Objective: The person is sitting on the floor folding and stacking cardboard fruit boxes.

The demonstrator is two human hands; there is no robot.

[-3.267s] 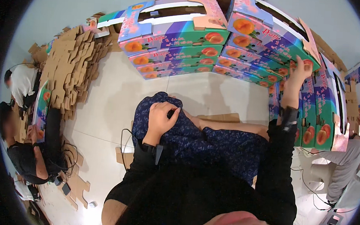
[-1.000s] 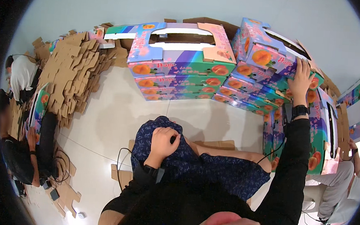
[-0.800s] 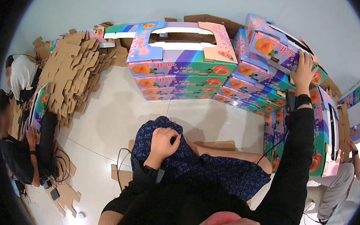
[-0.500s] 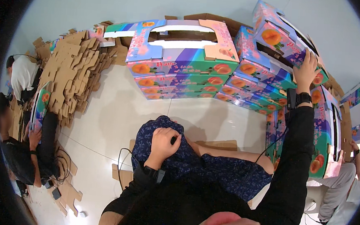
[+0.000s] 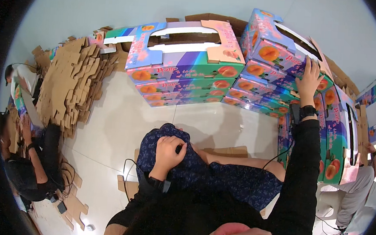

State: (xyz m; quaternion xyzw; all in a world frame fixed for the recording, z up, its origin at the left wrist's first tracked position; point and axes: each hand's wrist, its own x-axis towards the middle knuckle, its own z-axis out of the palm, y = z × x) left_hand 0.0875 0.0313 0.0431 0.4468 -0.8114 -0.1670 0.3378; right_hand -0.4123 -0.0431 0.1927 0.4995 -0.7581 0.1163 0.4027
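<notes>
My right hand (image 5: 309, 79) grips the front edge of a printed cardboard fruit carton (image 5: 269, 53), its fingers over the upper edge. This blue, purple and green carton, with a long handle opening in its top, lies on a stack of similar cartons (image 5: 246, 85) at the right. My left hand (image 5: 169, 153) rests on the dark blue patterned cloth (image 5: 210, 179) over my lap, with curled fingers. A small dark spot shows between its thumb and fingers; I cannot tell whether it is an object or a gap.
Another carton stack (image 5: 186, 70) stands ahead, beside the right one. More cartons (image 5: 335, 139) stand on edge to my right. Flat brown cardboard pieces (image 5: 67, 80) are piled at the left. Co-workers sit at left (image 5: 30, 168) and right (image 5: 356, 188). Cables hang near both my arms.
The top right carton has gone from raised and tilted to lying squarely on its stack, my right hand moving down and left with it. My left hand stays on my lap.
</notes>
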